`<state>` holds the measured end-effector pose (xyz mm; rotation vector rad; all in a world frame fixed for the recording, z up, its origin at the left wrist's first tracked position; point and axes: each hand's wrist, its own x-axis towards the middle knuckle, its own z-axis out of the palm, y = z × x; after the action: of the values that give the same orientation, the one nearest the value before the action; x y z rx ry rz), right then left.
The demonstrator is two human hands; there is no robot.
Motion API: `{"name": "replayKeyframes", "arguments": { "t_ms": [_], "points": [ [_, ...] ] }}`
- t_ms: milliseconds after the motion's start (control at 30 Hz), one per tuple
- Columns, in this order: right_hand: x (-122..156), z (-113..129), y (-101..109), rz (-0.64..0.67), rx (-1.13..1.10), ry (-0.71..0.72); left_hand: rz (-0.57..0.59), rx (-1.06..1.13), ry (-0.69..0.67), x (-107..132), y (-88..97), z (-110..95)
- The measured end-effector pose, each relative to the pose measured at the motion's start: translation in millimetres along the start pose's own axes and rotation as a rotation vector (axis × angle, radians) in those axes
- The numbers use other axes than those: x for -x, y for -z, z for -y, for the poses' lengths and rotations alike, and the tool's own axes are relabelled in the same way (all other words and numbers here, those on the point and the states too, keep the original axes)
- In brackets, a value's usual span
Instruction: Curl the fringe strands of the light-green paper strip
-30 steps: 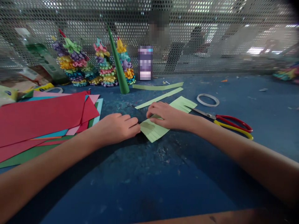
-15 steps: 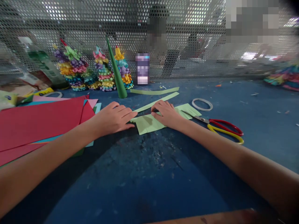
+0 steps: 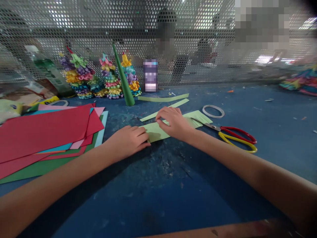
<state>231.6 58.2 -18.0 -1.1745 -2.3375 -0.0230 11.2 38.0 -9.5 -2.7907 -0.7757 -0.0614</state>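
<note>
A light green paper strip [image 3: 158, 134] lies on the blue table, its right end cut into a fringe. My left hand [image 3: 130, 140] is closed at the strip's left end, thumb low by the near corner and fingers over the paper. My right hand [image 3: 174, 122] rests over the strip's middle with its fingers curled and thumb and fingertips close together at the paper. Red-and-yellow-handled scissors [image 3: 216, 128] lie to the right, blade tips over the fringed end. Behind the strip are two narrow green paper strips [image 3: 170, 98].
Stacked coloured paper sheets [image 3: 44, 129] lie at left. A green paper cone [image 3: 126, 89] stands before several colourful paper-curl trees [image 3: 112, 79]. A phone [image 3: 150, 76] leans on the perforated metal screen [image 3: 210, 72]. A white ring [image 3: 213, 111] lies near the scissors; a bottle [image 3: 51, 74] stands back left.
My left hand has moved nearer and slightly right, from the strip's far-left corner to its near-left edge. My right hand has shifted slightly left. The scissors stay on the table.
</note>
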Motion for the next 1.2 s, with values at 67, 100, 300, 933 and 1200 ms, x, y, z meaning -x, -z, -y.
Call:
{"name": "replayKeyframes", "arguments": {
  "t_ms": [67, 100, 300, 933, 1200],
  "points": [
    [1, 14, -1, 0.047, -0.058, 0.063, -0.002, -0.037, -0.006, 0, 3.2, -3],
    [3, 20, -3, 0.081, -0.089, 0.096, -0.003, -0.032, -0.004, -1, 4.3, -4],
    [10, 33, -10, 0.113, -0.264, 0.046, 0.022, 0.098, 0.068, -4, 0.6, -12],
    [13, 36, -5, 0.251, -0.290, -0.019, -0.083, 0.622, 0.422, 4, 2.7, -5],
    [13, 34, -8, 0.228, -0.326, -0.047, -0.081, 0.631, 0.442, 8, 2.9, -11]
  ]
}}
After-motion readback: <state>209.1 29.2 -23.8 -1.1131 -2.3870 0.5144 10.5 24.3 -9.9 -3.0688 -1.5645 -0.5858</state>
